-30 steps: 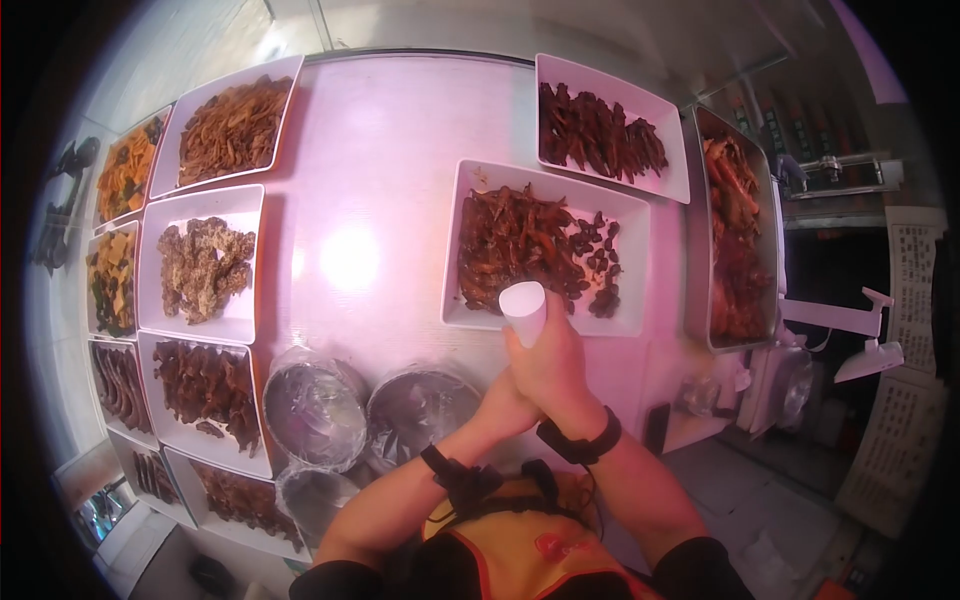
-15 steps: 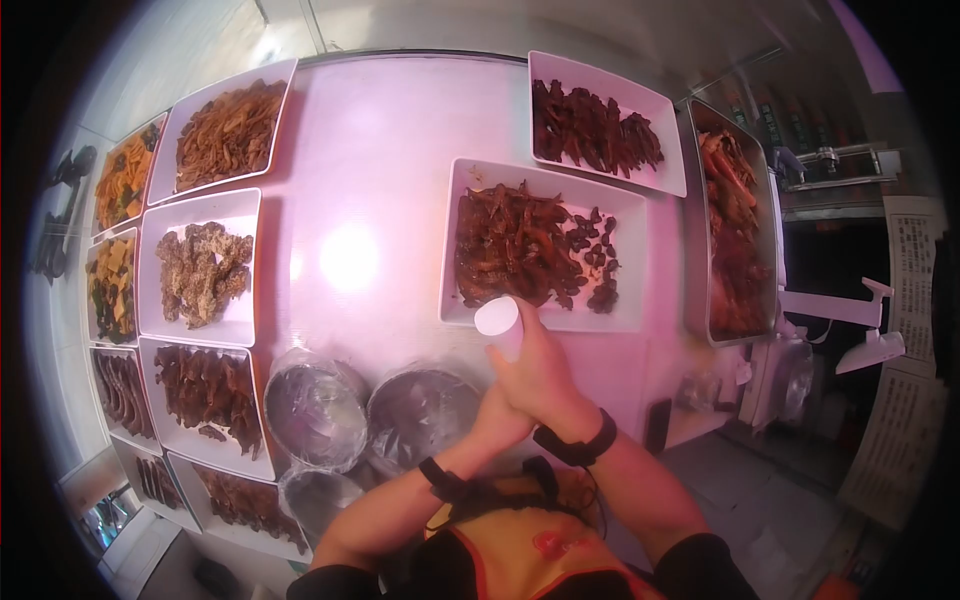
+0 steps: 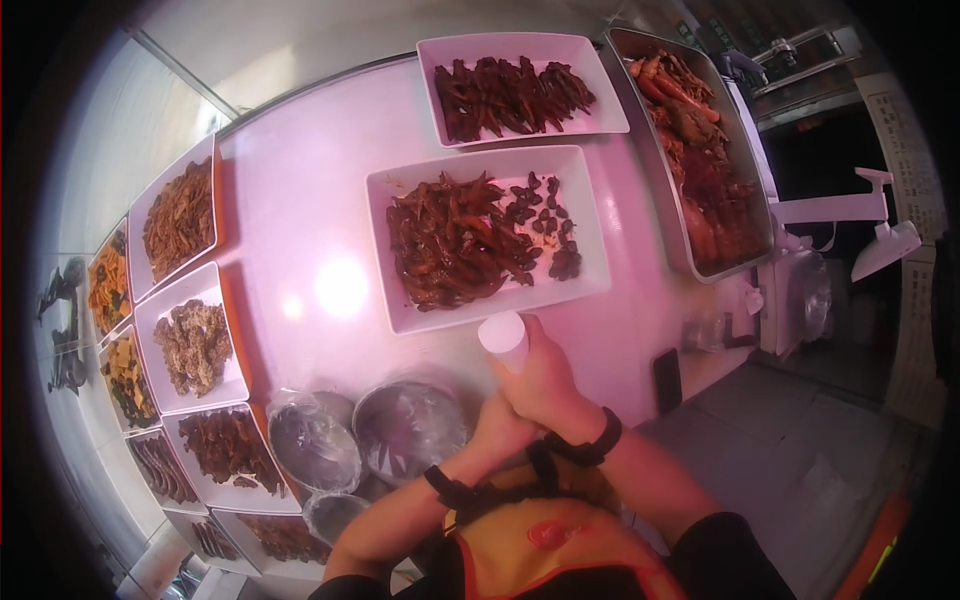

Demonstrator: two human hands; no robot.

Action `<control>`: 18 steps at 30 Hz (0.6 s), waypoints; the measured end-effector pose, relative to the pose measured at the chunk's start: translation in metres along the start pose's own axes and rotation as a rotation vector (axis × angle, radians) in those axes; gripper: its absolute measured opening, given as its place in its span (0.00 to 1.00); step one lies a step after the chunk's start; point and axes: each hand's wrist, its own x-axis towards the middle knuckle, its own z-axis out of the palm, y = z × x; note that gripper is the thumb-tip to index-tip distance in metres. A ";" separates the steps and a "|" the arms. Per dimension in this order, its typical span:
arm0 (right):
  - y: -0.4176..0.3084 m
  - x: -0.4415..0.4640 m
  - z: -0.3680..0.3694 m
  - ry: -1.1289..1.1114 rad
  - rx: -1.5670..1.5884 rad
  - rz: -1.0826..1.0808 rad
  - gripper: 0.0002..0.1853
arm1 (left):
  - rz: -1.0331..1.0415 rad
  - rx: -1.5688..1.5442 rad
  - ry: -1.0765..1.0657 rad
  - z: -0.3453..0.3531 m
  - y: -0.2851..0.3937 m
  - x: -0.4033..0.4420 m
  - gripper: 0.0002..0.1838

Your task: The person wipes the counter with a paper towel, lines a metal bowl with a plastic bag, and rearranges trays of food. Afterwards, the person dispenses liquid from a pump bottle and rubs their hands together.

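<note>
My right hand (image 3: 548, 378) is closed around a white cylinder (image 3: 503, 338) with a flat, pale end facing up; its lower part is hidden in the grip. Pressed against the right hand from below is my left hand (image 3: 503, 428), its fingers closed and partly covered, so what they grip cannot be made out. Just beyond the hands lies a white tray (image 3: 600, 250), with long dark-brown braised pieces (image 3: 450, 240) on its left and small dark pieces (image 3: 540, 215) on its right. Both hands are near its front edge without touching it.
Behind stands another white tray (image 3: 612, 115) of dark braised meat; a metal tray (image 3: 690, 265) is at right. Several food trays (image 3: 240, 368) line the left. Plastic-lined round containers (image 3: 410, 430) stand left of my hands. A dark flat object (image 3: 667, 382) lies at the table's right edge.
The view has turned and shifted, so the trays at the back appear further left and the left-hand trays lower. Both hands keep the same hold on the white cylinder.
</note>
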 end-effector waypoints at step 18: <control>0.029 0.011 -0.050 0.159 0.126 0.192 0.26 | -0.024 0.293 -0.172 0.027 0.008 0.041 0.26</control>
